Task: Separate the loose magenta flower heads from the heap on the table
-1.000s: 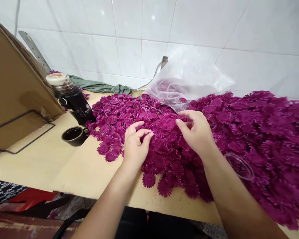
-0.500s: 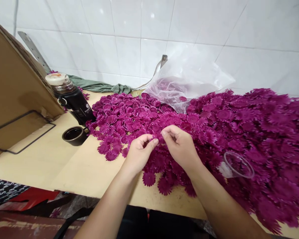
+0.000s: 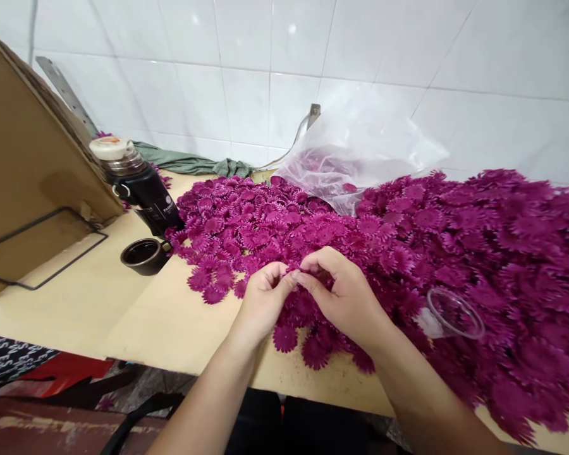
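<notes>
My left hand (image 3: 264,300) and my right hand (image 3: 339,294) meet at the fingertips over a heap of purple artificial flowers (image 3: 246,230). Between thumb and forefinger my left hand pinches a small purple flower (image 3: 290,268), mostly hidden by the fingers. The thumb and forefinger of my right hand close on the same spot from the other side. More flower heads (image 3: 285,339) with fringed petals lie on the table just below my hands.
A clear plastic cup (image 3: 455,314) lies among flowers to the right. Behind the heap is a clear plastic bag (image 3: 360,161). To the left stand a black thermos (image 3: 145,196), a dark mug (image 3: 145,258), a cardboard box (image 3: 38,164) and a black wire frame (image 3: 71,259).
My right hand has moved slightly down and left, so its fingertips now meet those of my left hand. The flower heap and the other objects are unchanged.
</notes>
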Motion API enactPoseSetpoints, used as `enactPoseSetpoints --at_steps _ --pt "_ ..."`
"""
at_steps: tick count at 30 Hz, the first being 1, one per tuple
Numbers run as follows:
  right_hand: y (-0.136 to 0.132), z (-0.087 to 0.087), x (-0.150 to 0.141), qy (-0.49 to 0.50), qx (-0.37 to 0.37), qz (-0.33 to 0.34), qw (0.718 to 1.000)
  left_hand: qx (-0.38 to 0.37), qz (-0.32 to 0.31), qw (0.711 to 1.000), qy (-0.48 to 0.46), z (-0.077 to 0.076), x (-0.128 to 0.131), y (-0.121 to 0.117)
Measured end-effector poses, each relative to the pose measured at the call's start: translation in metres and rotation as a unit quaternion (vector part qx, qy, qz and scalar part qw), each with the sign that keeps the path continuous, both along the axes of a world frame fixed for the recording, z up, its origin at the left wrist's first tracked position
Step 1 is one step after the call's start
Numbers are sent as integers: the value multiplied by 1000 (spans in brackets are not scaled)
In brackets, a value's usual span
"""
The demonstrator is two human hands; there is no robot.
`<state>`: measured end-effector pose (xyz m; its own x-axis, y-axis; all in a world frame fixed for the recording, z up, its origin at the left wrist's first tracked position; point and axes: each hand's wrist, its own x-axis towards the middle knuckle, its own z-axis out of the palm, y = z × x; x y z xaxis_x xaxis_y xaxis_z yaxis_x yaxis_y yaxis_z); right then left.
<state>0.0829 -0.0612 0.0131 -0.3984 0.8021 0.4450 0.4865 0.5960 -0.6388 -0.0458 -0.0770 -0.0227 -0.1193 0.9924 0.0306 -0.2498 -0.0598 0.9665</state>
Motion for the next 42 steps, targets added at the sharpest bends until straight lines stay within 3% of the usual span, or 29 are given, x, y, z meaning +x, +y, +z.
enactPoseSetpoints --at_steps 5,8,11,13,17,21,23,30,36,39,42 --pt "8 2 -1 80 -36 -13 996 14 -10 999 32 7 3 -4" --pt "25 6 7 138 -15 -107 984 20 13 999 24 9 2 -8" --pt "50 11 21 200 19 -227 953 3 51 999 -8 7 -3 -12" --pt "61 12 27 182 51 -243 951 -15 48 998 -23 6 -5 -14" --pt "46 12 22 56 114 -183 975 -28 6 998 -55 5 -3 -11" --pt "8 8 8 0 23 -43 999 -13 -1 998 -64 4 0 -7" --pt "-3 5 3 -3 -22 -11 1000 -3 -1 999 -50 3 0 -6" --pt "1 6 3 66 -157 55 984 -2 -10 1000 5 1 4 -6" --pt "11 6 11 197 -344 119 910 -18 -26 999 -33 -1 7 -11" --pt "10 5 9 225 -346 110 904 -19 -46 997 -55 0 6 -13" --pt "10 7 4 200 -289 69 934 -14 -35 998 -46 1 5 -13"
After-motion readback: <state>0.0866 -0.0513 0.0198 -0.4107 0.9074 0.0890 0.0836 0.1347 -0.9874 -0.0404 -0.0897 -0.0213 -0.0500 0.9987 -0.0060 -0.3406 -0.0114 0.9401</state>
